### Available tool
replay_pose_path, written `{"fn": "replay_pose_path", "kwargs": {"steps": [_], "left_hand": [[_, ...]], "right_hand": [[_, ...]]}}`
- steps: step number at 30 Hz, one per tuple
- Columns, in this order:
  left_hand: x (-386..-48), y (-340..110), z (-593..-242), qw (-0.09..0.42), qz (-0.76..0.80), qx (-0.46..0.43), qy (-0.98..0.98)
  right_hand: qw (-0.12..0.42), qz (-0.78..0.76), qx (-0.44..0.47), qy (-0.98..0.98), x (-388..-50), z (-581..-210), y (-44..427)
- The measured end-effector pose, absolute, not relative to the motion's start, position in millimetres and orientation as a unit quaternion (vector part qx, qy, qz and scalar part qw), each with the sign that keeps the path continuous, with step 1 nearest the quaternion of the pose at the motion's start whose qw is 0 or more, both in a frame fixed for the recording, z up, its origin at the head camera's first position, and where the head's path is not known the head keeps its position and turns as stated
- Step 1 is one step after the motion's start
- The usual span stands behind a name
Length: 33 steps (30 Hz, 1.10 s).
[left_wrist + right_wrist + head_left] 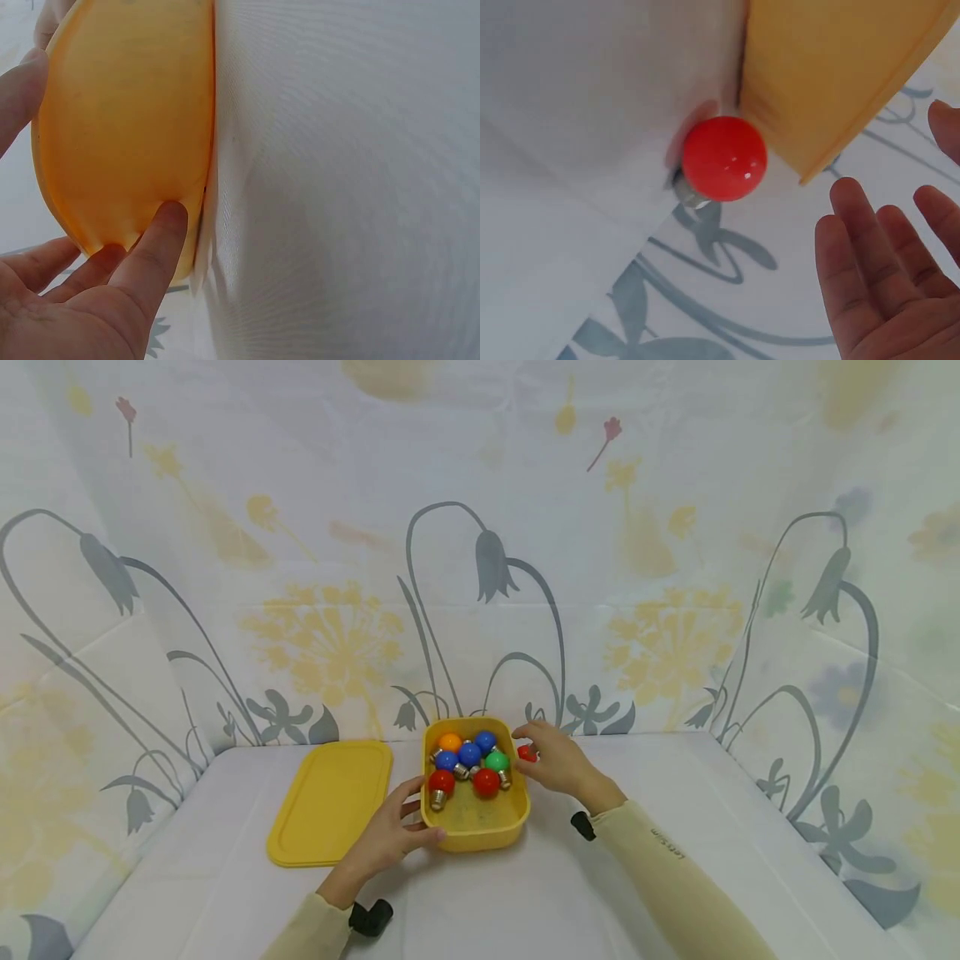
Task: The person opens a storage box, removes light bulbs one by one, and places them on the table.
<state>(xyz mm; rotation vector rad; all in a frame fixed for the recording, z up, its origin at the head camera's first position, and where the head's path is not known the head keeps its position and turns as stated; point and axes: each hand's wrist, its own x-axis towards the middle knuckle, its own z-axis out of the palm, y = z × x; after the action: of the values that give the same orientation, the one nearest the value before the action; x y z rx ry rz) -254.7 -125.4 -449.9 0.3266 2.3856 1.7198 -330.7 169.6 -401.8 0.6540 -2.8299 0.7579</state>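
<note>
A yellow plastic container [480, 841] stands on the table, holding several toy light bulbs in red, blue, green and orange. My left hand [390, 835] grips its front left corner, fingers against the left wall and thumb at the front. In the left wrist view those fingers [161, 247] press on the container wall [127, 112]. Just outside the right wall, a red toy light bulb [725, 159] with a silver base lies on the table. My right hand [558, 760] hovers over it, fingers extended and apart from the bulb in the right wrist view.
A yellow lid [330, 802] lies flat to the left of the container. The white tabletop [600, 893] meets a flower-printed cloth backdrop [480, 635] right behind the container. Cloth also rises at both sides.
</note>
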Motion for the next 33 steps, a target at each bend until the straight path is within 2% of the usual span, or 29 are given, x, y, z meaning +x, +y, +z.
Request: {"fn": "replay_pose_path", "kwargs": {"steps": [12,20,28,33], "left_hand": [[-254,-126,-450,0.091,0.579,0.118,0.801],[-253,-125,-449,0.089,0.584,0.116,0.798],[-255,-124,-451,0.087,0.584,0.108,0.8],[-253,-125,-450,0.085,0.584,0.113,0.8]], "right_hand": [[0.028,0.244,0.291,-0.925,-327,-402,143],[0.006,0.211,0.295,-0.932,-333,-414,132],[0.014,0.136,0.307,-0.942,-335,-421,124],[-0.013,0.132,0.31,-0.941,-332,-420,119]]}}
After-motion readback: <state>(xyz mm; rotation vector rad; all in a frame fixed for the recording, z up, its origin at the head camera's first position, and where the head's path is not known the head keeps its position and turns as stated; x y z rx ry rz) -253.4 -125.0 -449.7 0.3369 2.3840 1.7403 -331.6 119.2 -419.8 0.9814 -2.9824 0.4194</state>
